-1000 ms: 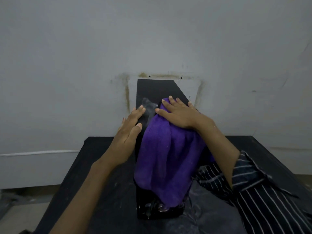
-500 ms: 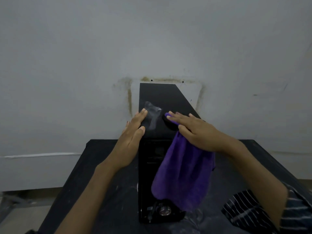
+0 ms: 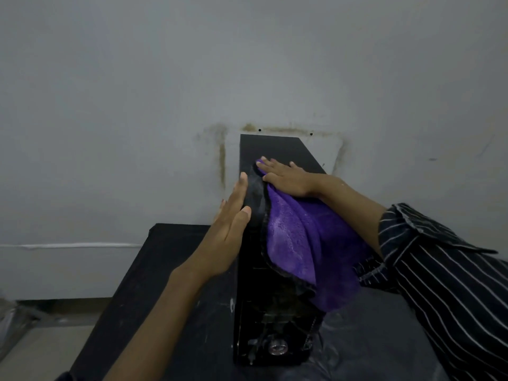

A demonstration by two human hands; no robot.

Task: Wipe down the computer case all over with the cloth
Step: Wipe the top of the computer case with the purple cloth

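Observation:
A black computer case (image 3: 270, 148) stands upright on a black table (image 3: 154, 284), its far end near the wall. A purple cloth (image 3: 299, 240) lies draped over the case's top and hangs down its near right side. My right hand (image 3: 286, 176) lies flat on the upper end of the cloth, fingers spread, pressing it onto the top panel. My left hand (image 3: 229, 224) rests flat against the case's left edge, fingers straight, holding nothing. The case's glossy front face (image 3: 275, 345) with a round button shows at the bottom.
A grey wall (image 3: 247, 64) with brown stain marks rises right behind the case. The table's left edge drops to a pale floor (image 3: 35, 350). Crinkled dark plastic (image 3: 357, 339) covers the tabletop to the right of the case.
My right hand has slid the cloth from the case's right side back up onto the top panel, toward the far end. My left hand stays on the left edge.

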